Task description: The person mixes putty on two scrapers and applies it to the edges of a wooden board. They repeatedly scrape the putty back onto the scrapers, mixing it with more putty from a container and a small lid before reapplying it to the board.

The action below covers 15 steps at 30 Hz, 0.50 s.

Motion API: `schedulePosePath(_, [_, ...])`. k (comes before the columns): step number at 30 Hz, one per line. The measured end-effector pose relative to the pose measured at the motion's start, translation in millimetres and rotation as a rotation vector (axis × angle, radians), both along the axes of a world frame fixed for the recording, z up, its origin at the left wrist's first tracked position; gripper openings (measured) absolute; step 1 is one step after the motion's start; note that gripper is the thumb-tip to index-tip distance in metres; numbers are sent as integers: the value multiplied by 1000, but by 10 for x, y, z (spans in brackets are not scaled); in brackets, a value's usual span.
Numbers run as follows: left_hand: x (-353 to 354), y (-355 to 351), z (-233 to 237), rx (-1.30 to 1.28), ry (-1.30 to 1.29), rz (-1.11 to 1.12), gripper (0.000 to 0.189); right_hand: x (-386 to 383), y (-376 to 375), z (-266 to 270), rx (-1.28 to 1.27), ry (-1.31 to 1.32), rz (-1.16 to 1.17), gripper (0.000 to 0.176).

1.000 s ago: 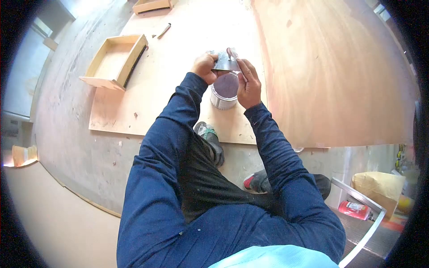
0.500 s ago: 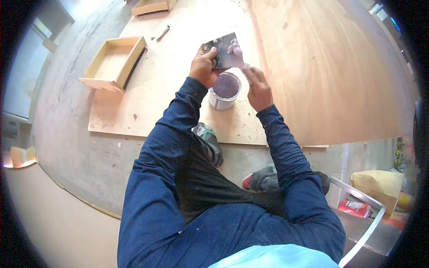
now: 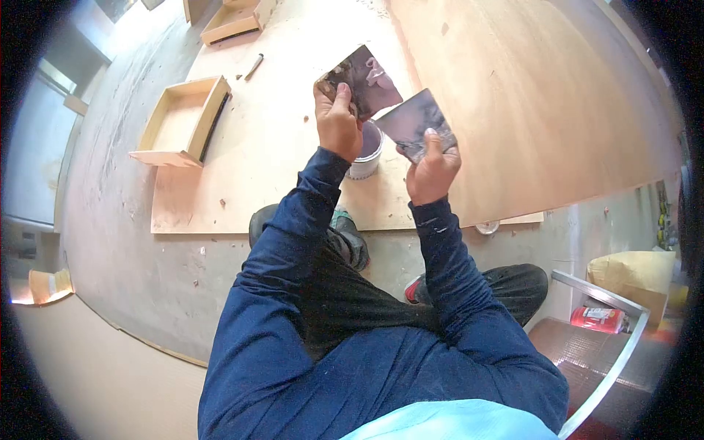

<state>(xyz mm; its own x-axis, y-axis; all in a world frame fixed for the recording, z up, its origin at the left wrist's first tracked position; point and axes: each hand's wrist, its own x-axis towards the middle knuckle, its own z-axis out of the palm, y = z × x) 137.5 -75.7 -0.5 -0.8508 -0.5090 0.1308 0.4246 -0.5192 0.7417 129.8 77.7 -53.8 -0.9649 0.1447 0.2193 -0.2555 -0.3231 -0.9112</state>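
Note:
My left hand (image 3: pixel 339 126) is closed around a square, dark, flat putty spreader (image 3: pixel 361 67), its thumb pressed on the face. A lump of pinkish putty (image 3: pixel 379 75) sits on that spreader's far right part. In my right hand (image 3: pixel 435 172) is a second flat putty spreader (image 3: pixel 409 121), greyish and smeared, gripped between thumb and fingers. The two spreaders are close together, their near edges almost meeting. Below them stands an open can (image 3: pixel 365 167) of purplish-grey putty, partly hidden by my left hand and the right spreader.
The can stands on a pale plywood sheet (image 3: pixel 198 209). To the left lie a wooden drawer (image 3: pixel 183 121) and a small handled tool (image 3: pixel 254 67); another drawer (image 3: pixel 233 22) is farther back. A large wooden panel (image 3: pixel 543 110) fills the right. A metal frame (image 3: pixel 612 367) stands at lower right.
My hands have moved apart from over the can. The right spreader, edge-on or hidden before, now shows its face. The left spreader has tilted, and the view has shifted slightly.

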Motion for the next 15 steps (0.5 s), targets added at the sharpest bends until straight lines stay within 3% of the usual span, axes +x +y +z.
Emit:
schedulePosePath(2, [8,31,-5,-66,29,25,24,71,-104,101,-102,-96,-41,26])
schedulePosePath(4, [-21,54,-97,-350,82,130,24,78,-97,141,-7,-30,-46,26])
schedulePosePath(5, [-30,97,-150,-352,84,123,24,148,-126,274,-137,-38,-24,24])
schedulePosePath(8, [0,234,-122,-410,166,168,23,117,-39,241,-124,-89,-25,23])
schedulePosePath(10, [98,218,-27,-730,85,286,22,127,-62,258,-165,-101,-27,22])
schedulePosePath(14, [146,281,-121,-762,70,243,21,109,-27,268,-216,-92,-32,21])
schedulePosePath(15, [206,345,-158,-940,28,293,20,49,15,210,-217,-88,-37,21])
